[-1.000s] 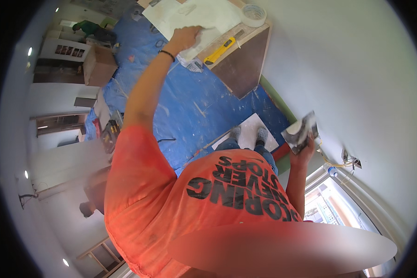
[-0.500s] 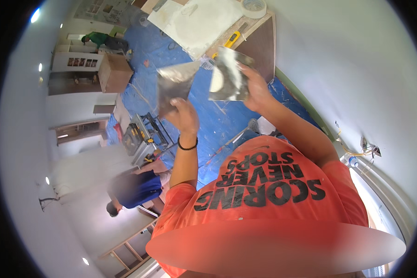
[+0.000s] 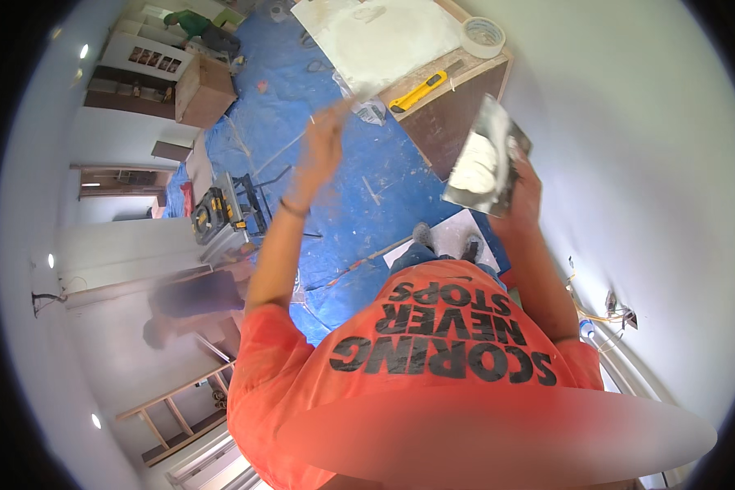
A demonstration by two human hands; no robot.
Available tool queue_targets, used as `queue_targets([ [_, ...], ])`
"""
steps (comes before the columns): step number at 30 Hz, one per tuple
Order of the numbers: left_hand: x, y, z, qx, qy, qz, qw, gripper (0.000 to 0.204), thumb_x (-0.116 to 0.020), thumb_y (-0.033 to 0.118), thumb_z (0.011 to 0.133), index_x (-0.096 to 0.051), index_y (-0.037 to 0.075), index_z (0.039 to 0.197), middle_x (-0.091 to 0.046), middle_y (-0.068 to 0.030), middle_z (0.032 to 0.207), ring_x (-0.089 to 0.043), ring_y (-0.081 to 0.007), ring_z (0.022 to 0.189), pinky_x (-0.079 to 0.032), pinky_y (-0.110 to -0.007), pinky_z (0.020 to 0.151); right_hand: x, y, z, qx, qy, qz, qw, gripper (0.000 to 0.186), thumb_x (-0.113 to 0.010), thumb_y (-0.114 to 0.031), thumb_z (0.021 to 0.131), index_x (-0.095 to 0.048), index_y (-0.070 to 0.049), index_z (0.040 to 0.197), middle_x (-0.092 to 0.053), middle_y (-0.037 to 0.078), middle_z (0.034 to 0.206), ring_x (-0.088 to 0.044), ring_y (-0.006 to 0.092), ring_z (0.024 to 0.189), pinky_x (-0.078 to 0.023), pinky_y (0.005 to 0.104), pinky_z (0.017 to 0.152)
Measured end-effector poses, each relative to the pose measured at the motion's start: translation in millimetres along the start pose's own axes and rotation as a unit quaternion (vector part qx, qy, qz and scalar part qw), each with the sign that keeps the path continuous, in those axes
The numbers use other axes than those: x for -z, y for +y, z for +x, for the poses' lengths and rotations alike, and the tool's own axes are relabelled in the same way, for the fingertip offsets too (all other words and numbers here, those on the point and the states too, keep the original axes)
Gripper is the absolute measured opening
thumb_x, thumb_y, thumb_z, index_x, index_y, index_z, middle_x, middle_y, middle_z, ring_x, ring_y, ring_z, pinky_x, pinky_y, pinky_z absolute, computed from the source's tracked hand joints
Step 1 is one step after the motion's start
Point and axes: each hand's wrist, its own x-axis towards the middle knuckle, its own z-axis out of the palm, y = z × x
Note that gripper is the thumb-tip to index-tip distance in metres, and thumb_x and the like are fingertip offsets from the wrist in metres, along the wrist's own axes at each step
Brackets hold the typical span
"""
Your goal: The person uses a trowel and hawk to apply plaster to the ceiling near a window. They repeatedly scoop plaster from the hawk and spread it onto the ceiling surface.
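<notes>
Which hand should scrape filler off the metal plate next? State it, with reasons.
Left, probably. The left hand is raised with a thin tool, blurred, in its grip, about level with the metal plate. The right hand grips that plate from beneath, white filler on it, so it is occupied.

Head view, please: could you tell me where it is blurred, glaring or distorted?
Head view: the left hand is motion-blurred; the right hand and its metal plaster tray are sharper, the tray glinting; fisheye bends the white wall; a smeared patch covers the lower edge.
</notes>
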Motion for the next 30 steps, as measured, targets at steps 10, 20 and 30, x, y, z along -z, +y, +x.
queue_targets([
  [10, -103.7, -209.8, 164.1, 0.247, -0.163, 0.227, 0.928, 0.04, -0.046, 0.03, 0.099, -0.063, 0.011, 0.13, -0.065, -0.0173, 0.129, -0.062, -0.0398, 0.12, -0.044, -0.06, 0.1, 102.7, -30.9, -99.7, 0.122, 0.213, 0.0, 0.969, 0.04, -0.049, -0.027, 0.105, -0.051, -0.004, 0.137, -0.063, 0.011, 0.13, -0.064, 0.0264, 0.117, -0.053, 0.0428, 0.1],
  [20, -128.4, -40.0, 117.5, 0.097, -0.186, 0.249, 0.946, 0.03, -0.056, 0.026, 0.087, -0.07, 0.009, 0.107, -0.074, -0.0129, 0.104, -0.072, -0.0299, 0.1, -0.043, -0.067, 0.089, 117.1, -24.0, -106.3, 0.136, 0.189, -0.03, 0.972, 0.042, -0.046, -0.027, 0.105, -0.05, -0.004, 0.14, -0.061, 0.012, 0.134, -0.061, 0.0281, 0.121, -0.051, 0.0453, 0.104],
  [30, 16.9, 116.6, -96.6, 0.345, 0.336, -0.408, 0.776, 0.04, -0.058, 0.025, 0.103, -0.059, -0.006, 0.128, -0.071, -0.0141, 0.11, -0.07, -0.0244, 0.103, -0.054, -0.039, 0.086, 54.2, 20.2, -52.3, -0.095, -0.154, -0.091, 0.979, 0.05, -0.046, -0.036, 0.105, -0.044, -0.008, 0.146, -0.058, 0.011, 0.138, -0.06, 0.0304, 0.121, -0.051, 0.0505, 0.102],
])
